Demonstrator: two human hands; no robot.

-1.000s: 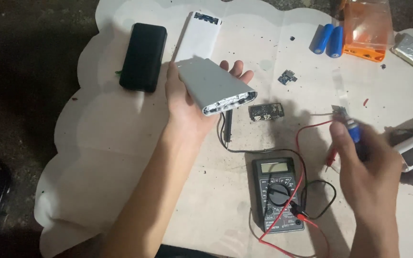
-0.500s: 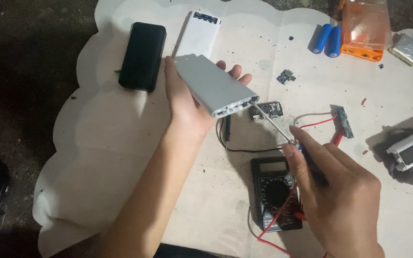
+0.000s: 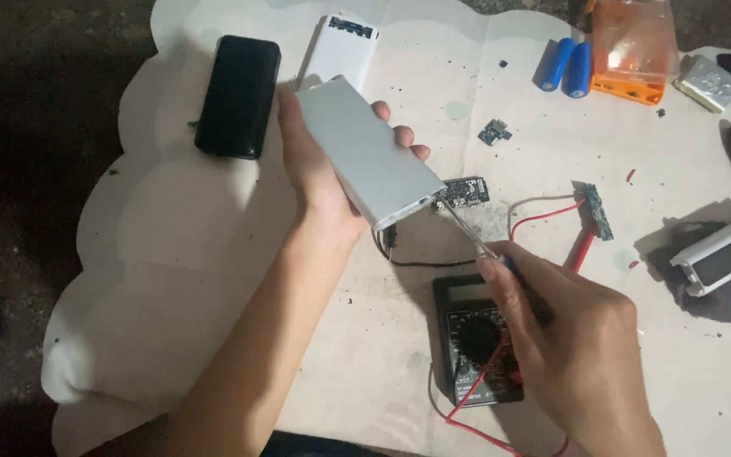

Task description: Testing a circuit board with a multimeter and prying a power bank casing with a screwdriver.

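Silver case (image 3: 371, 157) in left hand (image 3: 319, 182)

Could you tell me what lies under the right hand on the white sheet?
Under the right hand lies a black multimeter, its dial and lower part showing, with red leads trailing off. The hand covers the meter's right side. Its fingers hold a thin tool.

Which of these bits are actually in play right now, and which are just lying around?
In play: left hand holding silver power bank case; right hand holding screwdriver at its open end.
Lying about: multimeter, black power bank, blue cells, orange box.
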